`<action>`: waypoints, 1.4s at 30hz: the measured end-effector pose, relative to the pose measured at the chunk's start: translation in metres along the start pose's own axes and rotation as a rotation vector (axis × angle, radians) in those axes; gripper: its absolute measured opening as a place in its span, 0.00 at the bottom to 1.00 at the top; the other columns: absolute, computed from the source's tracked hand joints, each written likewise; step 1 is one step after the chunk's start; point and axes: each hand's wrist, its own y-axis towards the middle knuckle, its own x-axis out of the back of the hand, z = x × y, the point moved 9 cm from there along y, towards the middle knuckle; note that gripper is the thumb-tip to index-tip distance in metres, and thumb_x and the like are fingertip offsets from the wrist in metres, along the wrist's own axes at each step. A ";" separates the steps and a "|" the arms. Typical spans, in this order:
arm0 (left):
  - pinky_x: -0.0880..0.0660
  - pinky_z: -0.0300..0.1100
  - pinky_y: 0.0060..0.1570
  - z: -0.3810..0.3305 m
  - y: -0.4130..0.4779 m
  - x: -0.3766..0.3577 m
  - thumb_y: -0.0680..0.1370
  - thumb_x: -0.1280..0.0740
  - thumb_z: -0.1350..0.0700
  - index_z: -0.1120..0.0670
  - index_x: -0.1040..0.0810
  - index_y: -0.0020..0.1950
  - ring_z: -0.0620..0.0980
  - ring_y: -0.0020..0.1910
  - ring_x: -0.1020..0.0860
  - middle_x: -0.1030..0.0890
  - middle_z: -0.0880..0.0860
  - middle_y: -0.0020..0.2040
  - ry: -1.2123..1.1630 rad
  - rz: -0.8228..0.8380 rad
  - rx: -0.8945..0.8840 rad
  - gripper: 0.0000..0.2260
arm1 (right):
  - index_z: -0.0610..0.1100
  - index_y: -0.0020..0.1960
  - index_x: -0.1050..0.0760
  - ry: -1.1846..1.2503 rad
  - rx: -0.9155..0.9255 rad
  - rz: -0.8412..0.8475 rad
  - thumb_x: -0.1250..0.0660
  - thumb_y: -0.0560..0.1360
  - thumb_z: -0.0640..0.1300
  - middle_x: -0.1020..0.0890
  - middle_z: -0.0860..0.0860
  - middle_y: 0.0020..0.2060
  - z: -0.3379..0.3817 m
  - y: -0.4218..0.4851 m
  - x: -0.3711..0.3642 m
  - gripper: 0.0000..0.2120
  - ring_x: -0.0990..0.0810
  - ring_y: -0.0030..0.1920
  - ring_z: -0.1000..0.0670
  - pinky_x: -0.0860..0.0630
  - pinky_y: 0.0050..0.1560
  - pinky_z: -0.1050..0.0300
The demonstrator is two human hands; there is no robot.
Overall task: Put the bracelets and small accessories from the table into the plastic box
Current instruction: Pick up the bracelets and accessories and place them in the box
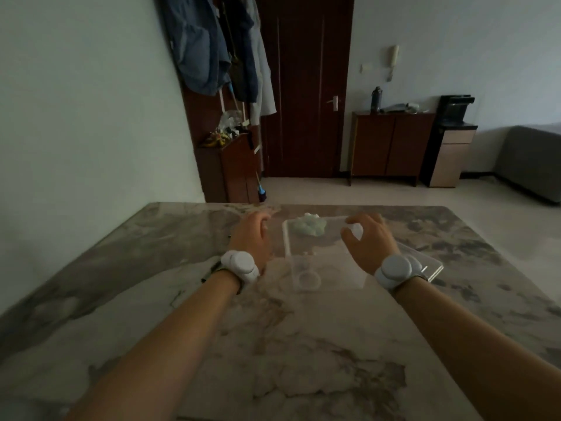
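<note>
A clear plastic box (287,244) stands on the marble table (303,344) near its far edge. A pale green pile of bracelets (309,225) lies at the far end, apparently inside the box. A clear ring-shaped bracelet (309,279) lies at the box's near end. My left hand (253,235) rests with curled fingers on the table just left of the box; whether it holds anything is hidden. My right hand (368,238) hovers at the box's right wall, thumb and fingers pinching a small pale translucent piece (355,230).
The box's clear lid (425,261) lies flat on the table to the right, partly under my right wrist. Both wrists wear white round bands. Beyond the table are a dark door, wooden cabinets and hanging clothes.
</note>
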 end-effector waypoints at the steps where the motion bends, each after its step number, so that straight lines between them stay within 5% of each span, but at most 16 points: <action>1: 0.25 0.47 0.55 0.026 -0.001 0.005 0.81 0.44 0.57 0.57 0.24 0.60 0.53 0.54 0.23 0.22 0.55 0.56 -0.010 0.005 0.098 0.13 | 0.45 0.61 0.23 -0.015 0.050 0.031 0.35 0.78 0.51 0.26 0.47 0.61 0.013 0.003 -0.008 0.14 0.25 0.59 0.45 0.26 0.59 0.50; 6: 0.29 0.44 0.47 0.119 -0.017 0.002 0.79 0.39 0.61 0.56 0.24 0.56 0.51 0.46 0.26 0.21 0.56 0.50 0.039 0.090 0.348 0.08 | 0.48 0.54 0.20 -0.024 0.257 0.109 0.36 0.78 0.48 0.23 0.52 0.55 0.076 0.011 -0.056 0.09 0.24 0.53 0.52 0.31 0.51 0.61; 13: 0.31 0.42 0.43 0.154 -0.040 -0.037 0.80 0.40 0.59 0.57 0.25 0.58 0.51 0.43 0.28 0.24 0.54 0.49 0.013 0.278 0.418 0.08 | 0.44 0.44 0.22 0.064 0.481 0.205 0.37 0.77 0.45 0.22 0.50 0.45 0.148 -0.035 -0.136 0.08 0.24 0.44 0.50 0.25 0.44 0.55; 16: 0.25 0.45 0.46 0.151 -0.043 -0.051 0.77 0.36 0.58 0.59 0.24 0.53 0.54 0.46 0.23 0.20 0.57 0.48 0.006 0.320 0.391 0.07 | 0.47 0.46 0.23 0.002 0.316 0.398 0.39 0.78 0.47 0.20 0.49 0.46 0.127 -0.050 -0.202 0.08 0.23 0.42 0.50 0.24 0.43 0.54; 18: 0.24 0.47 0.52 0.150 -0.047 -0.054 0.77 0.36 0.55 0.58 0.23 0.55 0.55 0.51 0.22 0.20 0.56 0.52 0.031 0.286 0.412 0.10 | 0.46 0.60 0.26 -0.082 0.138 0.486 0.41 0.79 0.48 0.20 0.47 0.56 0.098 -0.052 -0.235 0.13 0.20 0.51 0.47 0.23 0.51 0.53; 21: 0.30 0.42 0.46 0.152 -0.051 -0.050 0.78 0.39 0.53 0.54 0.24 0.52 0.50 0.47 0.25 0.22 0.52 0.53 0.113 0.181 0.416 0.07 | 0.45 0.78 0.46 -0.038 -0.014 0.465 0.42 0.80 0.47 0.25 0.44 0.65 0.074 -0.047 -0.247 0.29 0.23 0.62 0.43 0.25 0.62 0.50; 26: 0.27 0.46 0.61 0.157 -0.053 -0.057 0.80 0.40 0.47 0.51 0.24 0.64 0.52 0.62 0.24 0.25 0.52 0.66 0.182 0.198 0.372 0.15 | 0.47 0.67 0.36 -0.013 -0.129 0.349 0.40 0.78 0.44 0.19 0.44 0.54 0.055 -0.029 -0.242 0.18 0.20 0.52 0.41 0.25 0.45 0.53; 32: 0.25 0.44 0.49 0.153 -0.051 -0.052 0.79 0.39 0.49 0.51 0.21 0.53 0.52 0.52 0.22 0.23 0.51 0.58 0.214 0.139 0.327 0.10 | 0.46 0.61 0.29 -0.099 -0.087 0.295 0.39 0.77 0.47 0.18 0.47 0.50 0.056 -0.033 -0.246 0.13 0.19 0.48 0.44 0.28 0.40 0.56; 42: 0.23 0.51 0.48 0.160 -0.051 -0.058 0.80 0.40 0.49 0.52 0.26 0.51 0.52 0.48 0.23 0.27 0.51 0.57 0.194 0.158 0.332 0.08 | 0.48 0.46 0.31 -0.130 -0.040 0.257 0.43 0.80 0.54 0.21 0.51 0.42 0.056 -0.032 -0.246 0.10 0.21 0.41 0.47 0.23 0.40 0.53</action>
